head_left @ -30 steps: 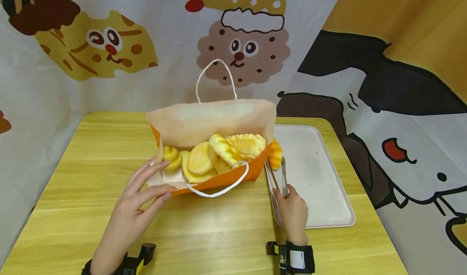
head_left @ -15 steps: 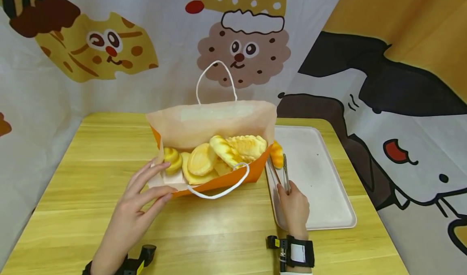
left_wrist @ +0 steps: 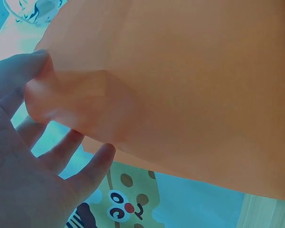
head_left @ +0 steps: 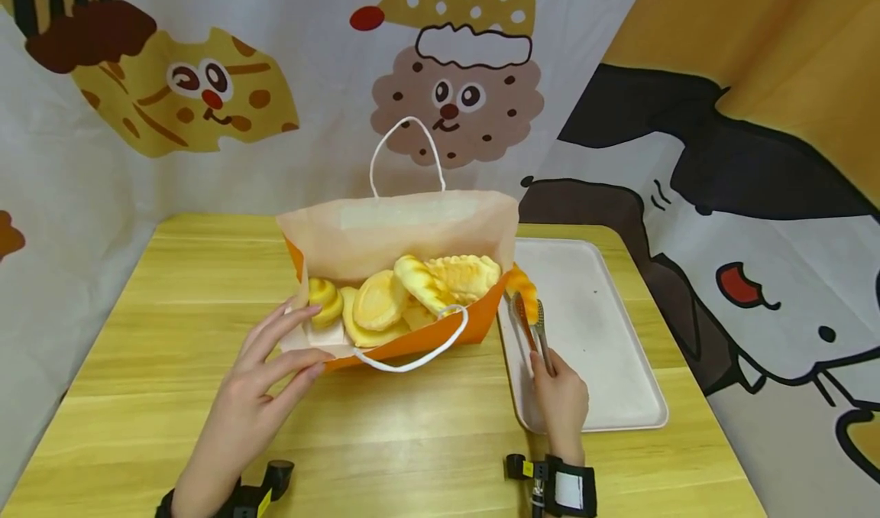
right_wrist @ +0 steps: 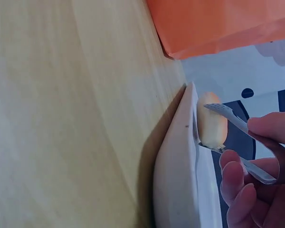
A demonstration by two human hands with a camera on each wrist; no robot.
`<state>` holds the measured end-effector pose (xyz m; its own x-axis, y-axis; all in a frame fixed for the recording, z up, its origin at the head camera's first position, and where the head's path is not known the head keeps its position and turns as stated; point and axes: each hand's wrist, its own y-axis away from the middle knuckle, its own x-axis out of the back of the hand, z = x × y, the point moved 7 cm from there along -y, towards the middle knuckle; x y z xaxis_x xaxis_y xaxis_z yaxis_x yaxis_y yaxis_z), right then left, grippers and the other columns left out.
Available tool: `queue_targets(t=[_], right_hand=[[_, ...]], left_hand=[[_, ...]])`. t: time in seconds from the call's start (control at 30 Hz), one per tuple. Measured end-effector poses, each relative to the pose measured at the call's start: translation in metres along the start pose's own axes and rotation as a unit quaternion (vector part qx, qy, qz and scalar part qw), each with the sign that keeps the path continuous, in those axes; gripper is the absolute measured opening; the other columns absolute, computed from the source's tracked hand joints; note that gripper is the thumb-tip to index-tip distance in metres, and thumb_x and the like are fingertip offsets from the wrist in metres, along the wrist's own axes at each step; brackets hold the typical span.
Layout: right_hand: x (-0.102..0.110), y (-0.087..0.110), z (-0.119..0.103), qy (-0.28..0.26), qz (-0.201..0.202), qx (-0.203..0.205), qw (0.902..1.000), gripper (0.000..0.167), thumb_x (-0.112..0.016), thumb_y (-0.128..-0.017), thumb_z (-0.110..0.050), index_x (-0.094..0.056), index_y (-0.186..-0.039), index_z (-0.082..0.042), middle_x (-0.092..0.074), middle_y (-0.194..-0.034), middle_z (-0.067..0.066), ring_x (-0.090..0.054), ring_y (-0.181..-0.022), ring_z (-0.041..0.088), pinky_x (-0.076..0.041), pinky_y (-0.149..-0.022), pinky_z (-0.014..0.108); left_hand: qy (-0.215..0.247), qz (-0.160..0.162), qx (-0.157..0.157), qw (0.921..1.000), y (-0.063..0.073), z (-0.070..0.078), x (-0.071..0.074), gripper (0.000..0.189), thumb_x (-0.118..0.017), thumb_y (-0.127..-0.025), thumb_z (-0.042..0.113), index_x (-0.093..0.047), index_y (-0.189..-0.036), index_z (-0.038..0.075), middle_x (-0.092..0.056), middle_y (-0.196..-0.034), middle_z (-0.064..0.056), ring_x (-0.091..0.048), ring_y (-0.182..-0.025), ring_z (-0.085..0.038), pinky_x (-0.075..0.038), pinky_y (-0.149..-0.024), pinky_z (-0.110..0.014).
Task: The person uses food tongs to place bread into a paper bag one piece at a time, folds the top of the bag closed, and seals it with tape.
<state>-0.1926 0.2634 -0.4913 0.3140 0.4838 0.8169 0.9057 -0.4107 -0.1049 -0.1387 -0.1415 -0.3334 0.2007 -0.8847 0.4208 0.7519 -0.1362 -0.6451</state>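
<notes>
An orange paper bag (head_left: 406, 344) with a pale inside stands wide open on the table, holding several bread pieces, among them a twisted roll (head_left: 421, 283) and a swirled bun (head_left: 325, 302). My left hand (head_left: 257, 388) holds the bag's near left corner, pinching its rim; in the left wrist view the thumb lies over the paper edge. Metal tongs (head_left: 543, 335) are gripped by my right hand (head_left: 560, 399). Their tips straddle an orange-yellow bread piece (head_left: 524, 292) at the tray's left side. In the right wrist view that bread (right_wrist: 212, 118) sits between the tong arms.
A pale rectangular tray (head_left: 591, 350) lies right of the bag, its left edge close to the bag's side. White rope handles (head_left: 409, 367) stick out from the bag. Behind the wooden table (head_left: 412, 441) hangs a printed curtain (head_left: 323, 82).
My right hand has shifted slightly right, and the tongs have come round the orange-yellow bread, which now looks tilted. My left hand and the bag have stayed in place.
</notes>
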Motion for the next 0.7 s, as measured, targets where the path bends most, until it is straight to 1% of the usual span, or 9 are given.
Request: queue_targets(t=[0.1,0.2,0.3,0.37,0.43,0.53,0.6,0.7], right_hand=[[0.003,0.002,0.004,-0.015,0.002,-0.011,0.9998,0.038,-0.053,-0.086,-0.047,-0.066,-0.105,-0.017,-0.060,-0.062,0.000,-0.050,-0.052,0.015,-0.033,-0.042,0.027],[0.010,0.002,0.007,-0.027,0.012,-0.017,0.9994,0.037,-0.052,-0.086,-0.047,-0.066,-0.102,-0.017,-0.060,-0.060,-0.001,-0.051,-0.050,0.014,-0.033,-0.041,0.027],[0.019,0.000,0.007,-0.045,0.037,-0.012,0.9982,0.036,-0.053,-0.086,-0.045,-0.066,-0.101,-0.015,-0.060,-0.059,0.000,-0.052,-0.049,0.013,-0.034,-0.040,0.029],[0.026,-0.002,0.008,-0.068,0.056,-0.018,0.9960,0.036,-0.054,-0.086,-0.045,-0.066,-0.100,-0.014,-0.059,-0.059,0.000,-0.051,-0.048,0.012,-0.033,-0.038,0.037],[0.035,-0.005,0.006,-0.096,0.071,-0.017,0.9927,0.035,-0.054,-0.086,-0.044,-0.066,-0.100,-0.014,-0.058,-0.060,0.001,-0.051,-0.048,0.012,-0.035,-0.040,0.038],[0.051,-0.008,-0.001,-0.138,0.085,-0.026,0.9864,0.035,-0.055,-0.086,-0.044,-0.066,-0.102,-0.015,-0.059,-0.063,0.003,-0.052,-0.050,0.014,-0.037,-0.044,0.035],[0.065,-0.009,-0.009,-0.154,0.094,-0.022,0.9834,0.035,-0.055,-0.085,-0.044,-0.065,-0.105,-0.017,-0.059,-0.064,0.004,-0.053,-0.050,0.015,-0.037,-0.046,0.026],[0.085,-0.009,-0.022,-0.182,0.105,-0.012,0.9776,0.034,-0.057,-0.084,-0.042,-0.065,-0.108,-0.018,-0.060,-0.067,0.005,-0.054,-0.052,0.015,-0.037,-0.046,0.023]], left_hand=[[-0.001,-0.001,0.001,1.0000,0.000,0.000,0.000,0.009,-0.064,-0.082,0.022,-0.069,-0.087,0.017,-0.050,-0.125,-0.015,-0.031,-0.123,-0.040,-0.022,-0.106,-0.040],[-0.005,-0.003,0.006,1.0000,0.001,-0.001,0.000,0.008,-0.064,-0.082,0.021,-0.069,-0.087,0.017,-0.049,-0.126,-0.013,-0.030,-0.124,-0.039,-0.022,-0.106,-0.040],[-0.009,-0.005,0.012,0.9999,0.001,-0.003,0.000,0.008,-0.065,-0.082,0.020,-0.070,-0.087,0.017,-0.049,-0.127,-0.013,-0.030,-0.124,-0.038,-0.021,-0.106,-0.042],[-0.009,-0.005,0.012,0.9999,0.001,-0.003,0.001,0.008,-0.065,-0.082,0.020,-0.070,-0.087,0.016,-0.049,-0.127,-0.013,-0.029,-0.125,-0.037,-0.021,-0.106,-0.043],[-0.007,-0.003,0.009,0.9999,0.001,-0.003,0.001,0.009,-0.064,-0.083,0.021,-0.070,-0.086,0.016,-0.049,-0.127,-0.013,-0.030,-0.125,-0.037,-0.020,-0.106,-0.044],[-0.004,0.000,0.003,1.0000,0.000,-0.002,0.001,0.010,-0.063,-0.083,0.023,-0.070,-0.087,0.016,-0.049,-0.126,-0.014,-0.030,-0.125,-0.037,-0.020,-0.106,-0.044],[-0.002,0.000,0.001,1.0000,0.000,-0.001,0.001,0.009,-0.064,-0.083,0.022,-0.070,-0.087,0.016,-0.049,-0.126,-0.014,-0.030,-0.125,-0.038,-0.021,-0.106,-0.044],[-0.003,-0.002,0.003,1.0000,0.000,-0.001,0.001,0.009,-0.064,-0.083,0.022,-0.070,-0.087,0.017,-0.049,-0.127,-0.013,-0.030,-0.125,-0.038,-0.021,-0.106,-0.043]])
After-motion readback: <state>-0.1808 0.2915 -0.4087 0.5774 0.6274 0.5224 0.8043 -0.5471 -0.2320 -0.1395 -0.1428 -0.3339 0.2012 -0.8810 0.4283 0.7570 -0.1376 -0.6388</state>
